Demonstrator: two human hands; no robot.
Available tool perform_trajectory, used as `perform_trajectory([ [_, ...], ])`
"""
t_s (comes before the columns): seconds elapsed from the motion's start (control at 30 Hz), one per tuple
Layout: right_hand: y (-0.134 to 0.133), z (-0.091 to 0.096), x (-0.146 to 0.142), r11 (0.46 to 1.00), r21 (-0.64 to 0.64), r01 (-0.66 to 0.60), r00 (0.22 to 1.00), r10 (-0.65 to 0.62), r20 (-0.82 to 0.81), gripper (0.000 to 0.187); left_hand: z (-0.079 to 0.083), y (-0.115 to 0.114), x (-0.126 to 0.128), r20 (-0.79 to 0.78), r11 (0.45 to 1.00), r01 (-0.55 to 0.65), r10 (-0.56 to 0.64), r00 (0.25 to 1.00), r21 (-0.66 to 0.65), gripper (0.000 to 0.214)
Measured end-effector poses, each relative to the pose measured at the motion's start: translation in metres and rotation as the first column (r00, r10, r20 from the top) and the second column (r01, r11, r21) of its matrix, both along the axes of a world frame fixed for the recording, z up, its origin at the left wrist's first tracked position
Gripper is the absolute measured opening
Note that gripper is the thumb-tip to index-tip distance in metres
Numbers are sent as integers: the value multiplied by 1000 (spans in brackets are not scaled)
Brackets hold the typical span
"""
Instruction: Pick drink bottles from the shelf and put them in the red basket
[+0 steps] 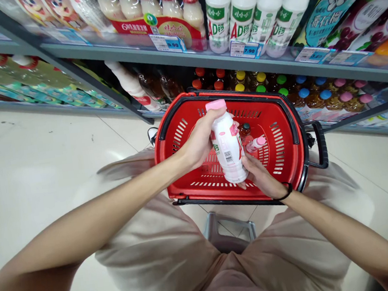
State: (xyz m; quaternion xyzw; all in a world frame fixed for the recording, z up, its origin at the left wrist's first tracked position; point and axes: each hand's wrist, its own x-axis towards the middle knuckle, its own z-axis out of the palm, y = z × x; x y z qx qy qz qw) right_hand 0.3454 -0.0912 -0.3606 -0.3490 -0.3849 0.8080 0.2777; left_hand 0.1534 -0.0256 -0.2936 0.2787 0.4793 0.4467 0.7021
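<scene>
Gripping a pink-capped bottle (228,146), left hand (199,142) closes around it; right hand (259,178) cups its base.

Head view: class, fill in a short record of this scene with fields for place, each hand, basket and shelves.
place: shop aisle, tiled floor
left hand: grips the bottle near its pink cap
right hand: supports the bottle's base
basket: red, black rim, holds another small pink-capped bottle
shelves: rows of drink bottles, price tags along the edge
</scene>
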Motion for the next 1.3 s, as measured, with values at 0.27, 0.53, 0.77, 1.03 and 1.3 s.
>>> perform_trajectory([
  [0.27, 1, 3, 0, 1000, -12, -3, 1000, 3, 16, 42, 0, 1, -2, 22, 1000, 27, -26, 999, -17, 44],
  [0.53, 1, -1, 0, 994, -85, 65, 998, -63, 24, 46, -3, 3, -6, 34, 999, 27, -25, 999, -31, 48],
  [0.77, 6, 5, 2, 968, -248, 48, 999, -53, -13, 63, -7, 5, -5, 46, 999, 46, -47, 998, 16, 41],
  [1.03, 11, 9, 4, 954, -295, -58, 997, 40, -68, 80, -11, 6, -4, 21, 1000, 19, -20, 1000, 21, 31],
  [1.3, 4, 5, 2, 963, -267, 30, 998, -42, -40, 57, -12, 7, -3, -53, 1000, 9, -8, 999, 15, 34],
])
